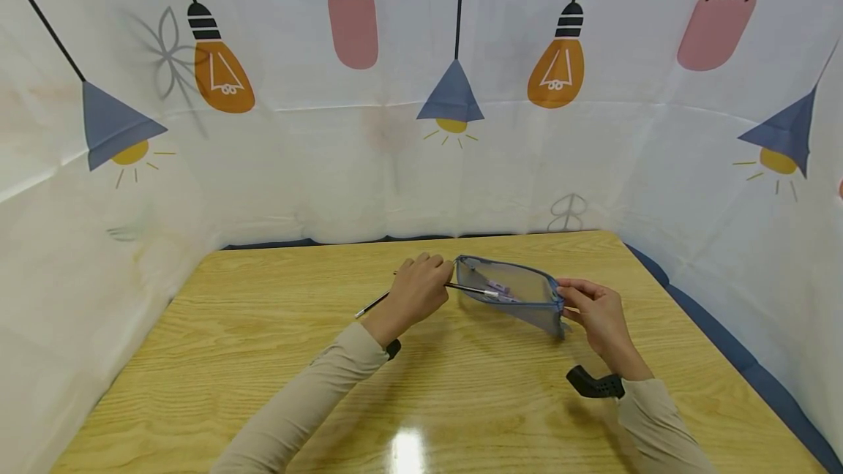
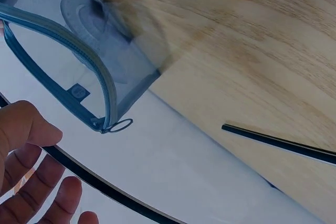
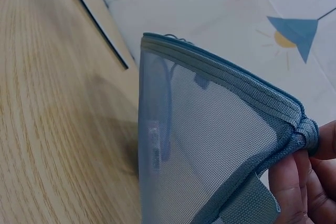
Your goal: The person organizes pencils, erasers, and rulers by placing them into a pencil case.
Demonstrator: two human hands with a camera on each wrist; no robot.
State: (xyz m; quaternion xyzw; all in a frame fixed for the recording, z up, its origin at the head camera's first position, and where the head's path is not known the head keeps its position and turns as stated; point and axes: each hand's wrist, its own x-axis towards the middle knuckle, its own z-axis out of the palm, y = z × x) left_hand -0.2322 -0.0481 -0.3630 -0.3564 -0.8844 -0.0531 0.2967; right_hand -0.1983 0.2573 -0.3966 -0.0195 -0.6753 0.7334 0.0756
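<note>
My left hand (image 1: 419,285) pinches a dark pencil (image 1: 466,288) between thumb and fingers. The pencil's white-tipped end reaches over the mouth of a blue mesh zipper pouch (image 1: 536,317). The pouch is unzipped, its mouth spread wide. My right hand (image 1: 601,317) grips the pouch's right end between thumb and fingers, beside a small fabric tab (image 3: 252,203). Small purple items (image 1: 498,287) lie inside the pouch; a rounded, ruler-like shape (image 2: 86,17) shows through its wall in the left wrist view. A second dark pencil (image 1: 371,305) lies on the table, left of my left hand.
The wooden table (image 1: 263,357) has its far edge against a white curtain (image 1: 296,167) printed with lamps and bulbs. Curtain walls also flank the left and right sides. A dark strap device (image 1: 596,383) sits on the right wrist.
</note>
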